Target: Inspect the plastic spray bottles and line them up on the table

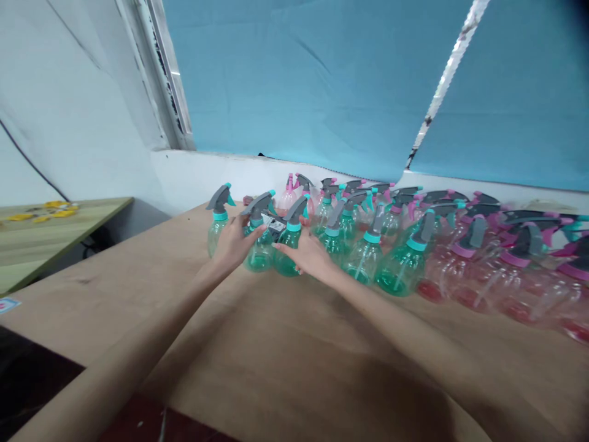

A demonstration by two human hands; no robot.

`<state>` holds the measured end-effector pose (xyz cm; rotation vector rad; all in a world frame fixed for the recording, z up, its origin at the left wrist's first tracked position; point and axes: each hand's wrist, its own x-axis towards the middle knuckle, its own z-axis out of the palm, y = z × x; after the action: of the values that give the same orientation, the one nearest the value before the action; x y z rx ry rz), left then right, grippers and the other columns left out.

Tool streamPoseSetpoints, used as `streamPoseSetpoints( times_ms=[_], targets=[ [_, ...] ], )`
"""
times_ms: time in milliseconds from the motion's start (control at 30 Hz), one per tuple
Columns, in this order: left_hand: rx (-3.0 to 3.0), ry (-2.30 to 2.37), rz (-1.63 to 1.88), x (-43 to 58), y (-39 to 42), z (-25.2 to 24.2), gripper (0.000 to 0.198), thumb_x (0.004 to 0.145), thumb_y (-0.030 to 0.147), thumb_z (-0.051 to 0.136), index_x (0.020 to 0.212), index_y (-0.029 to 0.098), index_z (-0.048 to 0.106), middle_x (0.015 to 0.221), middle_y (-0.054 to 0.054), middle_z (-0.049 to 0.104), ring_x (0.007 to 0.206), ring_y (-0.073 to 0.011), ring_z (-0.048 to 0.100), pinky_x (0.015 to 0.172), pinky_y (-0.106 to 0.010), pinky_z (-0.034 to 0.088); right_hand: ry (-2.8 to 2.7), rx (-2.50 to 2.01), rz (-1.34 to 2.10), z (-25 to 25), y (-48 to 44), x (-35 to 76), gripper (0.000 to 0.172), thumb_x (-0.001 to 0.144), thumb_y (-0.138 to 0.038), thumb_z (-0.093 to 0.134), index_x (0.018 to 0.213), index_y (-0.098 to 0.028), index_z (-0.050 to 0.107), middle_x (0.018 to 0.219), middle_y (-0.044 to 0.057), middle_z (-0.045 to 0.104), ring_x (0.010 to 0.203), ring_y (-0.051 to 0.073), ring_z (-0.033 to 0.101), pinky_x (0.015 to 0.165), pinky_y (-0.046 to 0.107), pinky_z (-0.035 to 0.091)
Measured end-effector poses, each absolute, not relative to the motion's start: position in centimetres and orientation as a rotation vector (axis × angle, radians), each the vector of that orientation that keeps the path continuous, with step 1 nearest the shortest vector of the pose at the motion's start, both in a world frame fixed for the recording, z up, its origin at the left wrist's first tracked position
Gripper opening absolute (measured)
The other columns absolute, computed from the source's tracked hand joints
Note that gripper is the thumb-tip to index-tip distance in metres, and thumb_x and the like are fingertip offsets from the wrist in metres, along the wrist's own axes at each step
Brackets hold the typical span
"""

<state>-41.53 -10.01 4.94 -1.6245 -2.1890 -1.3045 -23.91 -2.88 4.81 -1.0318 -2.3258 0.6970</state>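
Note:
Two clear green spray bottles with grey trigger heads and turquoise collars stand side by side between my hands. My left hand (234,240) curls round the left one of them, a green spray bottle (260,259), its thumb across the front. Around the right one, another green spray bottle (286,263), my right hand (313,250) is closed, thumb in front and fingers partly hidden behind. Just left of my left hand stands one more green spray bottle (214,236). A small dark and white patterned item (273,226) shows between the two held bottles, its kind unclear.
Rows of spray bottles continue to the right, green ones (399,273) first, then pink ones (478,279). All stand on a brown wooden table (257,344) against a white wall with blue covering (299,86). At left, yellow pieces (59,209) lie on another table (50,236).

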Motion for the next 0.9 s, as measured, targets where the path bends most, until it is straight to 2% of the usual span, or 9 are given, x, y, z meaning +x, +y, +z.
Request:
streamPoseSetpoints(
  times_ms=[100, 200, 300, 467, 600, 700, 800, 900],
  targets=[
    [-1.56, -2.135, -1.349, -41.1, -11.3, 4.0, 0.052, 0.08, 0.045, 0.058, 0.122, 0.018, 0.048, 0.12, -0.014, 0.054, 0.116, -0.0283, 0.051, 0.089, -0.041, 0.046, -2.319, -1.062, 0.698, 4.9, -3.0, -24.1, 0.093, 0.08, -0.059, 0.052, 0.145, -0.002, 0.017, 0.118, 0.028, 0.054, 0.085, 0.033, 0.065, 0.066, 0.042, 0.051],
    [-1.553, -2.109, -1.372, -40.4, -13.0, 3.4, 0.049, 0.081, 0.042, 0.058, 0.123, 0.02, 0.047, 0.124, -0.012, 0.051, 0.116, -0.0268, 0.051, 0.093, -0.043, 0.046, -2.326, -1.085, 0.69, 5.0, -3.1, -24.1, 0.089, 0.08, -0.058, 0.053, 0.144, -0.004, 0.022, 0.114, 0.027, 0.057, 0.083, 0.031, 0.066, 0.067, 0.04, 0.051],
    [-1.568, -2.112, -1.384, -39.3, -14.8, 3.0, 0.045, 0.082, 0.042, 0.056, 0.121, 0.02, 0.048, 0.123, -0.012, 0.052, 0.113, -0.0257, 0.054, 0.092, -0.043, 0.048, -2.346, -1.096, 0.676, 5.2, -3.3, -23.9, 0.085, 0.081, -0.057, 0.053, 0.142, -0.005, 0.026, 0.107, 0.023, 0.06, 0.08, 0.029, 0.066, 0.068, 0.04, 0.05],
    [-1.599, -2.126, -1.401, -36.9, -17.1, 2.5, 0.039, 0.082, 0.043, 0.057, 0.113, 0.018, 0.053, 0.112, -0.01, 0.058, 0.106, -0.025, 0.058, 0.085, -0.042, 0.053, -2.399, -1.065, 0.612, 5.3, -4.1, -23.1, 0.086, 0.081, -0.058, 0.052, 0.142, -0.004, 0.023, 0.115, 0.026, 0.057, 0.084, 0.03, 0.065, 0.07, 0.04, 0.049],
    [-1.642, -2.105, -1.429, -35.1, -18.0, 2.7, 0.039, 0.081, 0.044, 0.059, 0.11, 0.019, 0.053, 0.11, -0.008, 0.061, 0.106, -0.0243, 0.058, 0.085, -0.042, 0.053, -2.462, -1.009, 0.537, 5.2, -5.6, -21.9, 0.082, 0.08, -0.064, 0.048, 0.132, -0.001, 0.038, 0.109, 0.028, 0.06, 0.093, 0.038, 0.063, 0.073, 0.045, 0.047],
    [-1.691, -2.111, -1.491, -33.4, -18.0, 3.6, 0.045, 0.078, 0.046, 0.062, 0.113, 0.02, 0.051, 0.114, -0.009, 0.06, 0.109, -0.0257, 0.058, 0.088, -0.044, 0.052, -2.51, -0.938, 0.494, 5.0, -7.0, -20.2, 0.073, 0.082, -0.064, 0.045, 0.124, -0.004, 0.045, 0.103, 0.026, 0.063, 0.091, 0.039, 0.063, 0.07, 0.046, 0.047],
    [-1.779, -2.163, -1.575, -31.2, -17.6, 5.1, 0.053, 0.074, 0.046, 0.065, 0.117, 0.02, 0.048, 0.122, -0.012, 0.057, 0.114, -0.0288, 0.055, 0.092, -0.049, 0.049, -2.542, -0.869, 0.48, 4.7, -8.5, -18.0, 0.064, 0.082, -0.06, 0.046, 0.121, -0.009, 0.047, 0.098, 0.02, 0.065, 0.085, 0.036, 0.065, 0.066, 0.043, 0.047],
    [-1.869, -2.172, -1.635, -28.5, -17.0, 6.7, 0.056, 0.074, 0.042, 0.066, 0.121, 0.019, 0.046, 0.126, -0.012, 0.055, 0.114, -0.0295, 0.055, 0.094, -0.048, 0.048, -2.543, -0.791, 0.447, 4.2, -9.7, -15.4, 0.062, 0.077, -0.062, 0.051, 0.118, -0.015, 0.05, 0.102, 0.016, 0.065, 0.083, 0.034, 0.066, 0.065, 0.042, 0.048]
  ],
)
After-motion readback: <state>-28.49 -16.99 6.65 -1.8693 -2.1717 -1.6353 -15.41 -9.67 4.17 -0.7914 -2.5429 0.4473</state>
